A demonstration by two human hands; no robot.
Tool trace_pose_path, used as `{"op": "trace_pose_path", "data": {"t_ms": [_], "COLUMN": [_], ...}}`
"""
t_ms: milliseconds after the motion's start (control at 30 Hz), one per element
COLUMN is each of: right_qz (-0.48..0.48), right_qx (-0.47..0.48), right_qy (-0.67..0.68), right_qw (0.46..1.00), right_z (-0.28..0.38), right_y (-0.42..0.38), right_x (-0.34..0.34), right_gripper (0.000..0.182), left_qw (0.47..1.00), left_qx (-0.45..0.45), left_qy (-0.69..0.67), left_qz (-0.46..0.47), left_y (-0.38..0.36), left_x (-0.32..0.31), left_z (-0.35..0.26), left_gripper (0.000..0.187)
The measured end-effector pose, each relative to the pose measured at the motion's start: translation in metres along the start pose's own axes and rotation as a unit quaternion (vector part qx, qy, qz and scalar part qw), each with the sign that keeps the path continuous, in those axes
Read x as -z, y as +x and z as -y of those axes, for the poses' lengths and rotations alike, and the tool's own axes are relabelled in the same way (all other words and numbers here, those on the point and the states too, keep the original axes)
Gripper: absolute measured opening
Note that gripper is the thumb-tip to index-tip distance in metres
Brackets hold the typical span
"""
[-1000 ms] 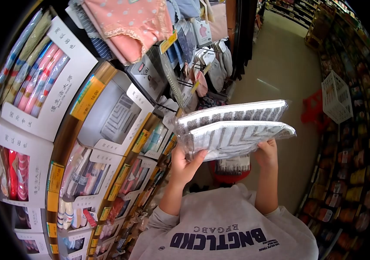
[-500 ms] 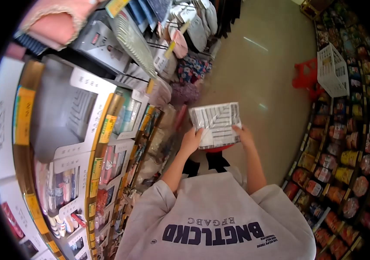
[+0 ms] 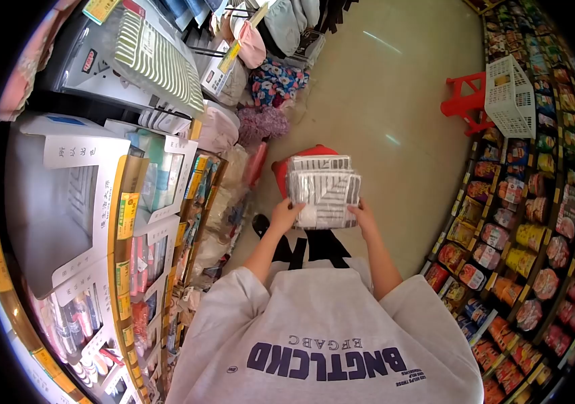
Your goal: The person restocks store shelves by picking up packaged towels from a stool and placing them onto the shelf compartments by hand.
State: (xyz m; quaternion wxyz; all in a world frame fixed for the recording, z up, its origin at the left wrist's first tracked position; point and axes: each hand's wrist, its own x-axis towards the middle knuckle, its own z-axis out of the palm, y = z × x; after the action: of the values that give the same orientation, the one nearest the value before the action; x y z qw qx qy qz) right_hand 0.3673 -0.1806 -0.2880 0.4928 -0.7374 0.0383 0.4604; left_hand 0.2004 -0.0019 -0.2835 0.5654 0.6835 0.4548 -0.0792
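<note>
Between both hands I hold a folded grey-and-white striped cloth in clear plastic wrap. My left hand grips its near left corner, with the thumb on top. My right hand grips the near right corner in the same way. Just beyond the held pack, partly covered by it, shows a similar striped pack. It overlaps a red stool in this view. Most of the stool is hidden behind the two packs.
Left stands a shelf with a large grey display box, packaged brushes and yellow price tags. Slippers and striped packs hang above it. Across the aisle floor, a white basket and another red stool stand by food shelves.
The held pack has shifted left and slightly down in the view. The red stool and second striped pack beyond it now show clearly. The camera view has turned somewhat.
</note>
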Motion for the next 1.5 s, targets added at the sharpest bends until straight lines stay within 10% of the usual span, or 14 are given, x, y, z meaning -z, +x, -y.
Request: {"op": "trace_pose_path", "data": {"t_ms": [333, 600, 800, 1200, 1300, 1367, 1500], "right_qz": [0.014, -0.129, 0.164, 0.314, 0.431, 0.479, 0.421], "right_qx": [0.114, 0.054, -0.111, -0.008, -0.049, 0.005, 0.446], "right_qy": [-0.134, -0.288, -0.386, -0.493, -0.461, -0.447, -0.327], "right_qw": [0.984, 0.947, 0.901, 0.812, 0.774, 0.755, 0.719], "right_z": [0.001, -0.062, -0.098, 0.001, 0.06, 0.114, 0.2], "right_y": [0.058, 0.021, -0.003, 0.019, -0.003, -0.04, -0.125], "right_x": [-0.006, 0.004, 0.028, -0.078, -0.135, -0.183, -0.262], "right_gripper": [0.053, 0.054, 0.042, 0.046, 0.043, 0.037, 0.023], "left_qw": [0.994, 0.997, 0.986, 0.963, 0.983, 0.966, 0.911], "left_qx": [-0.057, 0.058, 0.142, 0.204, 0.056, -0.019, -0.18], "left_qy": [-0.048, 0.025, 0.06, -0.174, -0.114, -0.097, -0.068], "left_qz": [-0.081, -0.032, -0.064, -0.035, -0.129, -0.239, -0.365], "left_y": [0.045, -0.024, -0.085, -0.114, -0.084, -0.095, -0.136], "left_x": [-0.013, 0.009, 0.047, 0.094, 0.104, 0.134, 0.198], "left_z": [0.053, 0.147, 0.192, 0.212, 0.218, 0.146, 0.004], "left_gripper": [0.039, 0.039, 0.041, 0.043, 0.039, 0.034, 0.026]}}
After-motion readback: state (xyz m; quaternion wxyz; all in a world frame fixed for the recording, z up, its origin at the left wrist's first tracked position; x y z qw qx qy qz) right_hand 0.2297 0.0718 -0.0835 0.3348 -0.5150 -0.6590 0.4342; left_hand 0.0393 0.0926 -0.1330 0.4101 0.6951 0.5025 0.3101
